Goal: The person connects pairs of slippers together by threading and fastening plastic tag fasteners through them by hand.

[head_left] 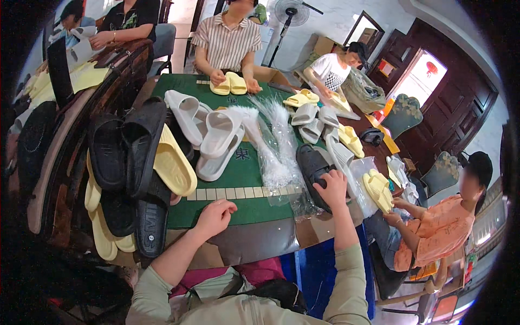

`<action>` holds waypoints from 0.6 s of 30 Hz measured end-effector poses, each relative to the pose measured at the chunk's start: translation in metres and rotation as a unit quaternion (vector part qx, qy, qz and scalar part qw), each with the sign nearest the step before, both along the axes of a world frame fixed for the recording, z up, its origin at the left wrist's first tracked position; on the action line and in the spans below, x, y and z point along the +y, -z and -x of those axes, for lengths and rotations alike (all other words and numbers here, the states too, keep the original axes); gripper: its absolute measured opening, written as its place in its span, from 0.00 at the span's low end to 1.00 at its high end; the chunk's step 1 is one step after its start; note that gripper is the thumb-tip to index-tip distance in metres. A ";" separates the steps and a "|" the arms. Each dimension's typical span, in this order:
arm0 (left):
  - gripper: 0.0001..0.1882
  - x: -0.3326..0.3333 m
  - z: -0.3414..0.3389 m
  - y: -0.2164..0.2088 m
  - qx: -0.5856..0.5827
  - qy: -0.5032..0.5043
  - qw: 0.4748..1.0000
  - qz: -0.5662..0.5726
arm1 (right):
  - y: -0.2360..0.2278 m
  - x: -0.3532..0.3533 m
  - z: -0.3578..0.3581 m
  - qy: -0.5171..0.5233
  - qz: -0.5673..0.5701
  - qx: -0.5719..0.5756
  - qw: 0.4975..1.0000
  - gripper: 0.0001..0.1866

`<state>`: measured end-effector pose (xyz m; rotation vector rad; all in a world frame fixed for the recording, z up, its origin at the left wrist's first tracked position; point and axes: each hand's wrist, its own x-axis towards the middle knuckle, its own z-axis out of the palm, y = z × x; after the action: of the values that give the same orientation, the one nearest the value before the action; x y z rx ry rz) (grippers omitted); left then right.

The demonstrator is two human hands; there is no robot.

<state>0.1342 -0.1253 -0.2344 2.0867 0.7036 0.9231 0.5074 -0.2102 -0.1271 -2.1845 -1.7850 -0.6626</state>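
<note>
My right hand (332, 189) grips the near part of a pair of black slippers (313, 162), its thumb and fingers bent over the edge. The slippers lie on the right part of the green table top, partly hidden by that hand. Beside them are clear plastic bags (279, 157), bunched and crinkled. My left hand (214, 219) rests at the table's near edge with its fingers curled in, and nothing shows in it. Grey slippers (219, 135) lie beyond it. On its left is a heap of black slippers (143, 135) mixed with pale yellow slippers (172, 161).
A row of cream tiles (233, 193) crosses the green table top (233, 214). More grey slippers (311, 130) and a yellow slipper (351, 141) lie at the right. Several people sit around, some handling yellow slippers. A standing fan (291, 13) is at the back.
</note>
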 end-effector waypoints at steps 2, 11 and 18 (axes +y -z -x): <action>0.07 0.000 -0.002 0.002 0.002 -0.007 1.000 -0.012 | -0.004 -0.013 0.010 -0.014 -0.048 -0.001 0.999 0.14; 0.08 -0.006 -0.007 0.002 -0.036 -0.020 0.999 -0.021 | -0.061 -0.083 0.113 -0.040 -0.177 -0.067 0.981 0.12; 0.20 -0.002 -0.002 -0.019 -0.203 -0.118 0.971 -0.035 | -0.064 -0.088 0.207 -0.185 -0.101 0.060 0.976 0.13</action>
<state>0.1361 -0.1269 -0.2152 1.8122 0.7145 1.4757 0.3002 -0.2986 -0.0633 -1.6644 -1.8955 -0.5808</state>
